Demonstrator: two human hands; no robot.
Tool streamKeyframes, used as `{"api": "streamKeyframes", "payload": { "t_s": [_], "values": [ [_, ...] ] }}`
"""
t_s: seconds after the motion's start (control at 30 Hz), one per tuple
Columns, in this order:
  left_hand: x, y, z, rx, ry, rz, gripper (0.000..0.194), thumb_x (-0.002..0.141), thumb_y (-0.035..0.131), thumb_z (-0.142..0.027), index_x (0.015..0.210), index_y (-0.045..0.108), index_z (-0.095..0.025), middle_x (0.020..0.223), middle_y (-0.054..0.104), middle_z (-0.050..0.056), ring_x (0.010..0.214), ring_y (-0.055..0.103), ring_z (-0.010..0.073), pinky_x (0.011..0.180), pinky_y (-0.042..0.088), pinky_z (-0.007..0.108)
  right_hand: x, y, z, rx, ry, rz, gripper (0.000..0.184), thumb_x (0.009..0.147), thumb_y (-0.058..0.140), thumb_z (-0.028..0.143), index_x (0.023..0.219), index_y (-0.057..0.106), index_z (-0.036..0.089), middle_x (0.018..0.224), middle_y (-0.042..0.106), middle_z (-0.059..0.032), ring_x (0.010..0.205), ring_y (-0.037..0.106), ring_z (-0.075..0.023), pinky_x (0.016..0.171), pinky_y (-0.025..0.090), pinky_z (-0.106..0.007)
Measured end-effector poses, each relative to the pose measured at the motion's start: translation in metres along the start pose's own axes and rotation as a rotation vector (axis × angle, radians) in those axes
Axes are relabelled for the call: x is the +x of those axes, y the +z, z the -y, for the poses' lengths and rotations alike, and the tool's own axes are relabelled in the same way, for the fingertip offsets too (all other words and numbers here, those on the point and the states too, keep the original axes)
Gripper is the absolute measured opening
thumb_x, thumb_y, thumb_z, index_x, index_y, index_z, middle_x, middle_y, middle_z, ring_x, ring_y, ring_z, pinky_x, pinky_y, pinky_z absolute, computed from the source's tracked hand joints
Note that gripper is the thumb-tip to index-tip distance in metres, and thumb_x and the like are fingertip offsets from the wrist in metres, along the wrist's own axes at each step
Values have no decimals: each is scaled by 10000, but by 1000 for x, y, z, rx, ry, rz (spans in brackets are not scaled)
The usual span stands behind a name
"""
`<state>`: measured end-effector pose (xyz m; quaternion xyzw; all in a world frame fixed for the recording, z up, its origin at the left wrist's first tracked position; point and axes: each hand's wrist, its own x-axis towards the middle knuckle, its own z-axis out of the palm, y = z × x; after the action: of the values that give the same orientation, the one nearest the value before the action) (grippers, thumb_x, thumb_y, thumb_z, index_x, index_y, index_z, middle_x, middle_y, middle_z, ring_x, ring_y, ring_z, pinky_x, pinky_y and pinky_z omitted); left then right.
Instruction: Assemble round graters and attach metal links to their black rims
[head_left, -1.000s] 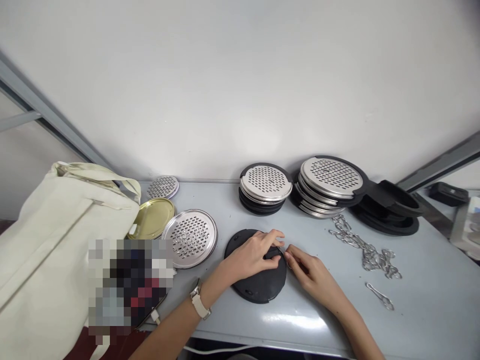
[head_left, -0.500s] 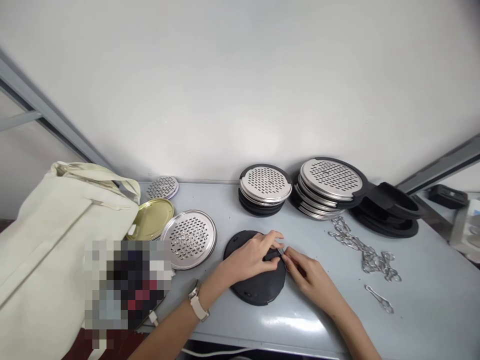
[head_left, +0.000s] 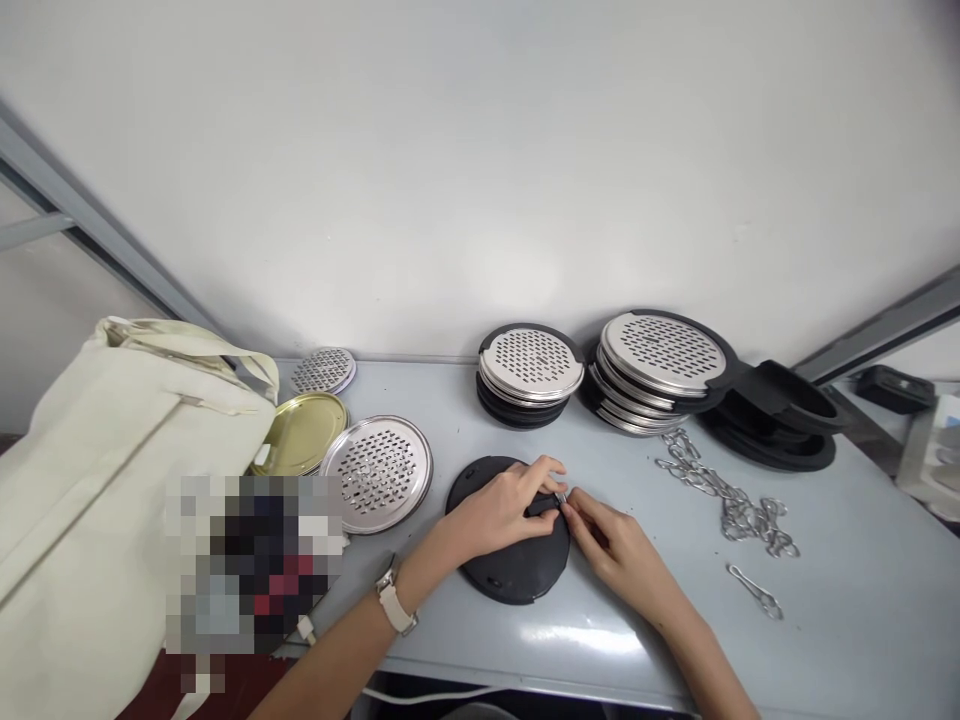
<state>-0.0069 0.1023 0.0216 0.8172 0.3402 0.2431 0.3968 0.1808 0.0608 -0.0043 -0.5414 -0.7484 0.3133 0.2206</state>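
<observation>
A round black disc [head_left: 517, 575] with small slots lies on the grey table, partly covered by my left hand [head_left: 499, 512]. That hand rests across it, thumb and fingers bent around a raised black part near the disc's right edge. Against this edge, my right hand [head_left: 616, 545] pinches a small metal piece [head_left: 561, 498] between thumb and forefinger. It looks like a wire clip, but the fingers hide most of it. Several loose metal wire clips [head_left: 739, 505] lie in a heap to the right, and a single wire clip [head_left: 754, 591] lies nearer.
Perforated metal grater discs with black rims stand in a smaller stack [head_left: 531, 362] and a larger stack [head_left: 664, 355]. Black rings [head_left: 780, 440] lie far right. At left are a loose grater disc [head_left: 379, 475], a gold-coloured lid [head_left: 300, 435] and a cream bag [head_left: 135, 480].
The whole view has shifted very slightly. Both hands keep the same hold at the disc's right edge, with the metal piece only minutely moved.
</observation>
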Motion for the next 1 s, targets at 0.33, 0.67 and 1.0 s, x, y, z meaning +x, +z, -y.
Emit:
{"api": "streamKeyframes", "payload": {
  "t_s": [0.33,0.67,1.0],
  "values": [
    [0,1,0,14,3,-4,422,805,559,-140,1196,416,-216,1115,629,46,1082,575,176,942,452,312,-1,1,0,-16,-4,-24,217,961,325,340,796,410,229,628,475,38,546,471,-135,563,347,-248],
    [0,1,-1,122,95,-29,401,779,546,-125,1158,442,-205,1134,591,58,1066,560,198,944,443,332,2,9,-7,-134,-31,-89,205,959,305,306,943,490,219,687,575,-8,597,565,-173,580,396,-267],
    [0,1,-4,381,200,12,287,874,419,-126,1154,449,-181,1071,611,67,1014,568,195,909,428,336,2,7,-5,-123,-35,-75,215,960,303,303,1002,495,216,715,599,-23,616,583,-179,585,415,-277]
  ]
}}
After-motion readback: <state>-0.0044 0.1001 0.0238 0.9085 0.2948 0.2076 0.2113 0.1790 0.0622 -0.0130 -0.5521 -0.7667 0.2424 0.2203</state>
